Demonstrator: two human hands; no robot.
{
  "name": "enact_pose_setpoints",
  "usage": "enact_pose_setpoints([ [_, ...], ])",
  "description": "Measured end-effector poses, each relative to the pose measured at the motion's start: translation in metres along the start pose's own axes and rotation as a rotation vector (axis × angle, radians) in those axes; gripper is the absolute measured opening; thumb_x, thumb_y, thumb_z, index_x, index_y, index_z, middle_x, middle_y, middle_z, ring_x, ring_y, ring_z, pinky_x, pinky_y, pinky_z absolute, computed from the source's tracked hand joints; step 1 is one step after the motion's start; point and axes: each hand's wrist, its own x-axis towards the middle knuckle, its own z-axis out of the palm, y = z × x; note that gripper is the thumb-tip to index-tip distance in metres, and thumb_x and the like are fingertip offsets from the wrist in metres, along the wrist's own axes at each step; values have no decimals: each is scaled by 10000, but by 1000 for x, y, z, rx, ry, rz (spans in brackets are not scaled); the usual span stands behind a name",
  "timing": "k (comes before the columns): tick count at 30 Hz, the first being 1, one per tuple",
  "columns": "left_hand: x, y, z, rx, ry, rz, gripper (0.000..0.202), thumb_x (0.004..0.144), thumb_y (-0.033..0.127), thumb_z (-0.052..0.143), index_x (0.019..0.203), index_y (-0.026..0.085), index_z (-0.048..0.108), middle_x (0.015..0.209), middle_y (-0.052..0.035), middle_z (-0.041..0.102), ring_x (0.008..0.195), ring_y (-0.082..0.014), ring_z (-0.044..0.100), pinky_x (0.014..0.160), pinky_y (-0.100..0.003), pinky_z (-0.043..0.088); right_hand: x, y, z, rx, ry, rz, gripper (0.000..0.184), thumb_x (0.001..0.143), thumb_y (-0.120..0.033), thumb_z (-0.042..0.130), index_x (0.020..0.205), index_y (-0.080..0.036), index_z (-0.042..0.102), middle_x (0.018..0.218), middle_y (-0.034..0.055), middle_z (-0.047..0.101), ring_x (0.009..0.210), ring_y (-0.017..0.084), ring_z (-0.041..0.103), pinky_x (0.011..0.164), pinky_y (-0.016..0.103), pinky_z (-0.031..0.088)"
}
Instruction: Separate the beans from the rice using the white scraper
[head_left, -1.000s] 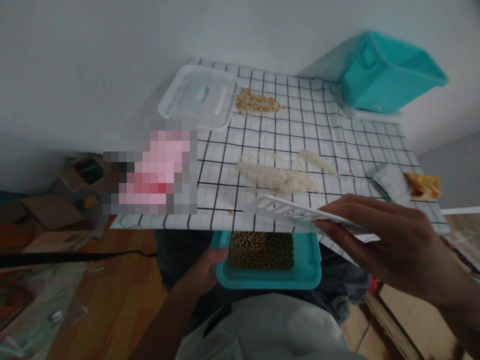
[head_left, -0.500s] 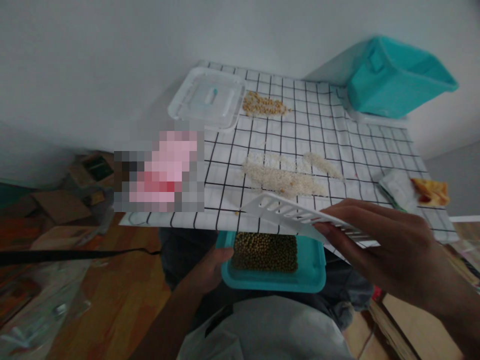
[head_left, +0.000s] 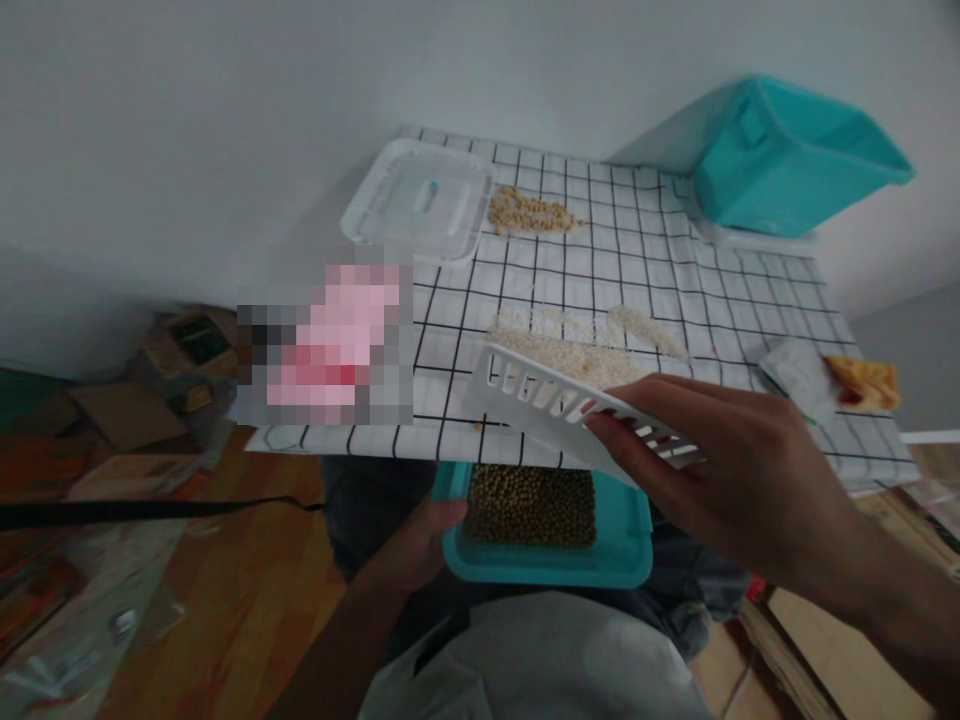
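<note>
My left hand grips the left rim of a teal plastic container, its thumb over the edge. Small round greenish-brown beans fill the container's bottom, just below the table's front edge. A white slotted plastic piece, thin and flat-sided, is pinched in my right hand. It is tilted above the front of the table, in front of a spread of white grains like rice, and hides part of them. A narrower streak of the same grains lies behind.
A black-and-white checked cloth covers the table. Yellowish beans lie beside a clear lid at the back left. A large teal bin stands at the back right. Crumpled wrappers sit at the right; a pink object is pixelated.
My right hand has moved left with the slotted piece and tilted it so that more of its face shows. My left hand and the container have stayed nearly still.
</note>
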Motion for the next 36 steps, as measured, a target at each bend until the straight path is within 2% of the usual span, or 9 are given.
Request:
enact_pose_setpoints([
  [6, -1, 0, -1, 37, 8, 8, 385, 683, 324, 711, 1030, 159, 697, 995, -88, 756, 1048, -344, 640, 879, -428, 516, 6, -4, 4, 31, -3, -45, 98, 892, -268, 552, 831, -203, 595, 781, -43, 632, 641, 56, 564, 590, 191, 395],
  [12, -2, -2, -9, 55, 50, 22, 385, 700, 336, 698, 1048, 172, 689, 999, -74, 754, 1058, -323, 637, 900, -408, 508, -2, -13, 5, 49, 20, -22, 78, 883, -273, 567, 845, -210, 591, 696, -53, 590, 580, 55, 526, 555, 204, 375],
  [18, -5, -1, -8, 9, 50, -6, 378, 712, 302, 678, 1065, 170, 674, 977, -61, 757, 1026, -298, 653, 877, -400, 518, -3, -11, 13, 108, -25, -32, 107, 902, -269, 527, 923, -198, 604, 788, -9, 624, 670, 93, 565, 603, 231, 413],
  [22, -6, 0, -9, 69, 76, -9, 330, 759, 287, 639, 1066, 174, 677, 923, -63, 765, 958, -275, 679, 824, -372, 539, -7, -5, 5, 168, -148, -126, 157, 900, -246, 519, 1022, -199, 607, 894, 28, 639, 773, 127, 584, 676, 262, 446],
  [24, -6, 1, -12, 94, 69, -1, 288, 765, 305, 632, 1000, 156, 705, 832, -72, 771, 866, -274, 703, 773, -366, 554, -13, -1, -3, 210, -227, -178, 177, 892, -221, 528, 1053, -208, 601, 908, 29, 637, 787, 131, 582, 681, 266, 452],
  [27, -7, 1, -19, 126, 74, 29, 232, 763, 304, 638, 892, 138, 736, 719, -77, 765, 778, -273, 712, 744, -356, 559, -26, 6, -14, 233, -257, -182, 226, 868, -187, 558, 1090, -218, 588, 948, 30, 636, 831, 137, 586, 701, 264, 465],
  [31, -8, 3, -24, 141, 88, 6, 237, 766, 295, 643, 931, 155, 740, 636, -48, 750, 791, -270, 710, 794, -356, 546, -43, 14, -22, 141, -186, -74, 245, 840, -179, 598, 1077, -243, 594, 968, 11, 639, 842, 132, 602, 729, 245, 480],
  [36, -7, 5, -14, 51, 48, -69, 409, 750, 328, 636, 1116, 153, 680, 820, -85, 776, 877, -309, 706, 846, -435, 532, -44, 33, -29, -140, 83, 26, 171, 822, -205, 631, 989, -237, 610, 856, 4, 653, 712, 125, 610, 626, 228, 474],
])
